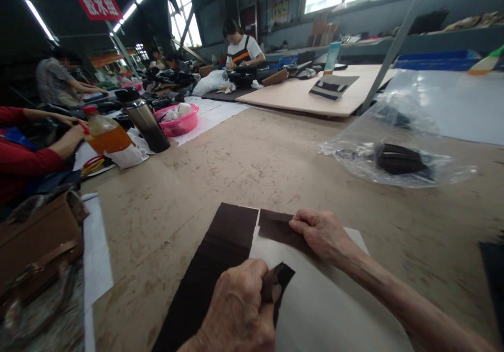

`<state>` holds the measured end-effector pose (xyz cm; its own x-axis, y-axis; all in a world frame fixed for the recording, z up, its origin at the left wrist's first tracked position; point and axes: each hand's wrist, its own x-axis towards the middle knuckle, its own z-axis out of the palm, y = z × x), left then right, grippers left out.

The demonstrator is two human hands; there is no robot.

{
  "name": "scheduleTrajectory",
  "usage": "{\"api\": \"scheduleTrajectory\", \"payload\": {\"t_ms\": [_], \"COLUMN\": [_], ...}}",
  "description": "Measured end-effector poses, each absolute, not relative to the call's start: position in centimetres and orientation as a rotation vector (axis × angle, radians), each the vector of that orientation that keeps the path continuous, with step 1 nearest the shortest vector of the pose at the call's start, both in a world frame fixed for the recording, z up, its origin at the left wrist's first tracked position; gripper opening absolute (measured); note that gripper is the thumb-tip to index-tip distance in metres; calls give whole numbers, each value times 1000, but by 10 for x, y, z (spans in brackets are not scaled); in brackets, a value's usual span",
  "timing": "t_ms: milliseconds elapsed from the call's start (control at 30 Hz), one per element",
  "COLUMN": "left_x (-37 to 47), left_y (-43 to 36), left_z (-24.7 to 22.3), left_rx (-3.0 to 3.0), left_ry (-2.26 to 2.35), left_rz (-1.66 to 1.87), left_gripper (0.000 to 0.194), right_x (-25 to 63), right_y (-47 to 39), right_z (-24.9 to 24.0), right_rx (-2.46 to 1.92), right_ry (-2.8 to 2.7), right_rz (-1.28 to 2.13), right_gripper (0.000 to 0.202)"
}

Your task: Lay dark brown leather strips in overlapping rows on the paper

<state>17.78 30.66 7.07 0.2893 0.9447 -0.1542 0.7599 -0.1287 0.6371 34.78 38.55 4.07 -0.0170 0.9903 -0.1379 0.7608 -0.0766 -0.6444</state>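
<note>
Two hands on dark pieces and pale sheet (315,299), near side of table (220,157). Left hand (238,304): fist closed round curled dark piece (275,285), end poking out toward 2 o'clock. Right hand (321,232): fingers bunched, nearly closed, tips on flat dark piece (273,227) at sheet's far edge; can't tell if pinching or pressing. Dark panel (224,241) just left of sheet, narrow pale gap between panel and flat piece. Clear bag (401,157) at 2 o'clock, steel flask (145,121) at 11
</note>
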Motion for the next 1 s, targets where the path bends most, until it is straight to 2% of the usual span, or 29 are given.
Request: {"api": "scheduleTrajectory", "payload": {"t_ms": [200, 500, 1000], "left_x": [178, 182, 194], "left_y": [309, 316, 345], "left_z": [60, 61, 55], "left_rx": [2030, 2128, 2291], "left_ry": [1440, 1467, 1481], "left_rz": [432, 270, 92], "left_gripper": [20, 9, 15], "right_x": [351, 349, 350], "right_y": [386, 391, 398], "right_z": [36, 34, 34], "right_rx": [-1875, -1922, -1973], "right_ry": [-1806, -1829, -1887], "right_rz": [839, 835, 860], "right_gripper": [28, 24, 24]}}
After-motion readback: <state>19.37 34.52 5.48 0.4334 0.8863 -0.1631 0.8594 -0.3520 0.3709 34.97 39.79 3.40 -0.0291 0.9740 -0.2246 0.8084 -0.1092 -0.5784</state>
